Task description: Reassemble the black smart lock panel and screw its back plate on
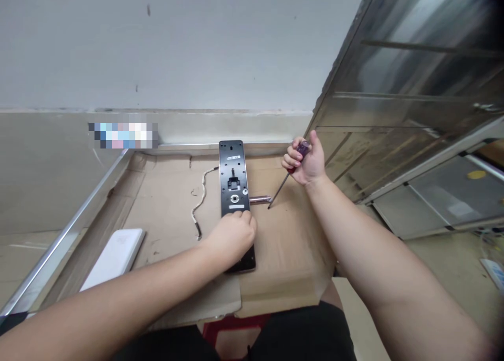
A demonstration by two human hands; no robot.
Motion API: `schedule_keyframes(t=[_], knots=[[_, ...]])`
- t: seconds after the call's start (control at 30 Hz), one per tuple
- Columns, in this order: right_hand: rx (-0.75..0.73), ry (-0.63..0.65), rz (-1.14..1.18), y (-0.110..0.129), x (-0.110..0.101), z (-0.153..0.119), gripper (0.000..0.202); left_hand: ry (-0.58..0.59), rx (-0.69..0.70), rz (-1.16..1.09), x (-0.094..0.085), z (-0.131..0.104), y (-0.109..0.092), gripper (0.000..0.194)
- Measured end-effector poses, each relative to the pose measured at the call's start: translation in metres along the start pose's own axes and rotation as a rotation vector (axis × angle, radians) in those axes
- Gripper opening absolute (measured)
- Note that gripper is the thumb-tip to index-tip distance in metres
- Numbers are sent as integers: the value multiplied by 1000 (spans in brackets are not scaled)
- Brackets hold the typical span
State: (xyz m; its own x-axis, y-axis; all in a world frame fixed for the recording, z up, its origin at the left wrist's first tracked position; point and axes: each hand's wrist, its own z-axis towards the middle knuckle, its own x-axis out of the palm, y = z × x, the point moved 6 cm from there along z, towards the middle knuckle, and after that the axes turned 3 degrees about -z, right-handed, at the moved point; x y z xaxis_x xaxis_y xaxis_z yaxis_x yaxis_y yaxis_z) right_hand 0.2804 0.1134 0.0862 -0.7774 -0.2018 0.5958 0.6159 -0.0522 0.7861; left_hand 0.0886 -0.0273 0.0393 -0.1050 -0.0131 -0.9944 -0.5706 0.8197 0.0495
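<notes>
A long black door lock panel point(227, 159) lies lengthwise in front of me, its inner face up with screw holes and a round square-holed hub. A handle point(260, 199) sticks out from its right side. My left hand point(232, 235) rests over the panel's lower half, fingers curled in and closed; their tips, and anything between them, are hidden. Raised to the right of the panel, my right hand point(309, 159) grips a screwdriver point(280, 187) by its dark red handle. Its thumb points up, and the shaft slants down left, the tip near the handle's end.
Cardboard point(283, 240) covers the table, which has a metal rim point(74, 224). A white-wrapped cable point(203, 190) runs from the panel's left side. At the left lies a white box-like object point(114, 253). A wall stands behind, and a metal-faced cabinet point(394, 77) on the right.
</notes>
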Motion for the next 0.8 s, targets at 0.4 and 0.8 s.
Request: schedule_keyframes(t=[0.4,0.8], knots=[[3,-35,-39,0,-1,1,50,-26,18,-55,-9,-5,5,17],[10,-61,-32,-2,-4,2,41,-66,-797,-245,26,-74,154,21]])
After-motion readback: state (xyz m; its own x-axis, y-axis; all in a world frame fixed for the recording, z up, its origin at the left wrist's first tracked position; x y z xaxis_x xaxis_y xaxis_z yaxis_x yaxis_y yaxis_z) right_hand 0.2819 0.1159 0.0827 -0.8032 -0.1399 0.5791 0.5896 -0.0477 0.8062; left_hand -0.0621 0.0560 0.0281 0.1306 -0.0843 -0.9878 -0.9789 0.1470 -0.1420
